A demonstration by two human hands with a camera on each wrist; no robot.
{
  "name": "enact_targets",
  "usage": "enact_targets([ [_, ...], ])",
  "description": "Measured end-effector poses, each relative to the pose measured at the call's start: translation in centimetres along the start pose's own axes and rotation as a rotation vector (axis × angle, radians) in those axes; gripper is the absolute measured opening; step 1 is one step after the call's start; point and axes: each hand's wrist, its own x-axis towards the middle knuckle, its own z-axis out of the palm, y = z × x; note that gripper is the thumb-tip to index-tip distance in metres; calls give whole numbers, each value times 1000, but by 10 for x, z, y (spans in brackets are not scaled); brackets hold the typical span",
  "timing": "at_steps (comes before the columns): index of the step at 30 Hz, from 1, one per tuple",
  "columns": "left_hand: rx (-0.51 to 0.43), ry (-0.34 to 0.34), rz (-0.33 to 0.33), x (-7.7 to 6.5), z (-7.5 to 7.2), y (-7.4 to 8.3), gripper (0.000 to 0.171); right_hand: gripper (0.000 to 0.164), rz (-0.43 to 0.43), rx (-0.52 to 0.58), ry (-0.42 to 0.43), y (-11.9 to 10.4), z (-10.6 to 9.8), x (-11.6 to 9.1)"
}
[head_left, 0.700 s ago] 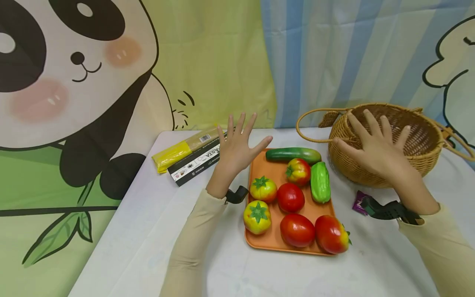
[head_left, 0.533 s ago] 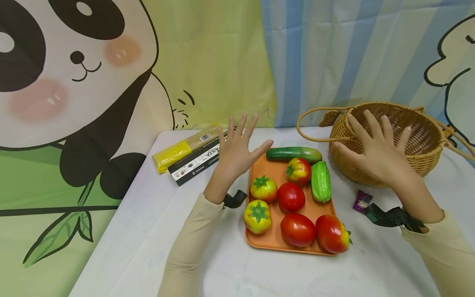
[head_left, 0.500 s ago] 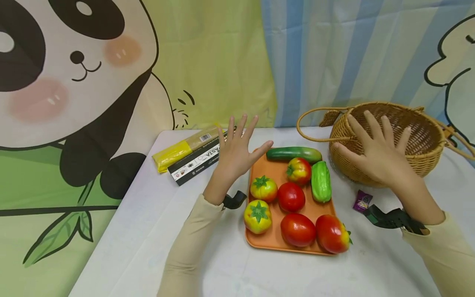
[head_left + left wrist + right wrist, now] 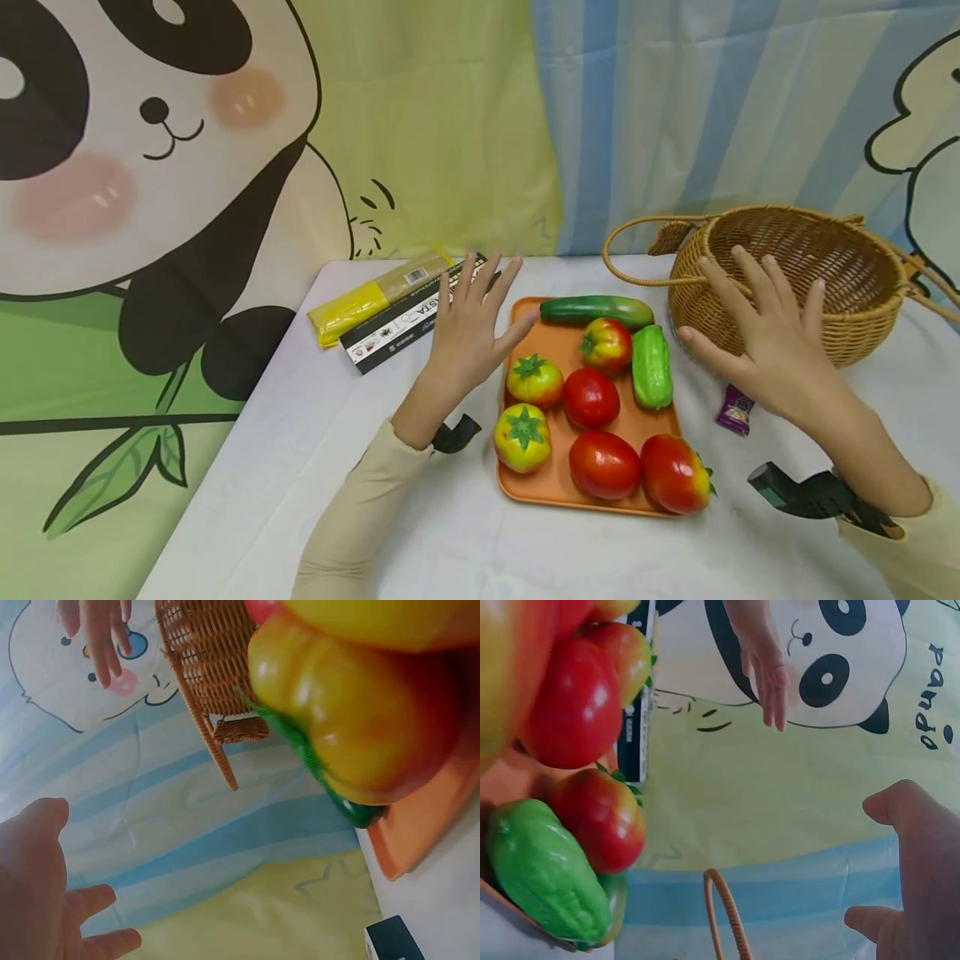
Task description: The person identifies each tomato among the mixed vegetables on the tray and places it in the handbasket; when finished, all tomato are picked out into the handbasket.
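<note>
In the head view, my left hand [image 4: 467,346] is held up above the table with spread fingers, holding nothing. It overlaps the far end of a black-and-white pasta box [image 4: 393,329] and is left of an orange tray [image 4: 585,498]. My right hand [image 4: 783,358], also spread and holding nothing, is raised in front of a wicker basket [image 4: 862,333]. On the tray lie several red and yellow-green tomatoes [image 4: 604,464], a dark green cucumber [image 4: 596,311] and a bumpy light green vegetable [image 4: 652,367]. Both wrist views show splayed fingers touching nothing.
A yellow packet [image 4: 352,312] lies beside the pasta box at the back left. One small purple wrapped sweet [image 4: 736,410] is on the white table [image 4: 247,500] between tray and basket. Behind the table hangs a printed curtain [image 4: 450,125]. The basket handle [image 4: 622,271] reaches toward the tray.
Both hands have sunk slightly toward the person, and their wrists have moved outward. The fingers stay spread. The tray and its contents keep their places.
</note>
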Motion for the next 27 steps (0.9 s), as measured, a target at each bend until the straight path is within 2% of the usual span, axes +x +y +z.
enact_targets([
  [6,6,62,108,-17,4,-4,65,74,-68,11,53,3,4,-16],
  [11,-4,68,191,-39,10,-12,68,74,-119,46,87,7,11,-32],
  [17,-44,-17,204,-69,19,-21,81,76,-165,146,74,8,26,-52],
  [21,-71,-89,202,-81,24,-27,90,78,-192,210,38,9,33,-61],
  [24,-92,-167,180,-87,24,-30,95,80,-157,246,3,9,37,-67],
  [27,-150,-260,131,-94,21,-32,100,82,-108,261,-54,9,42,-70],
])
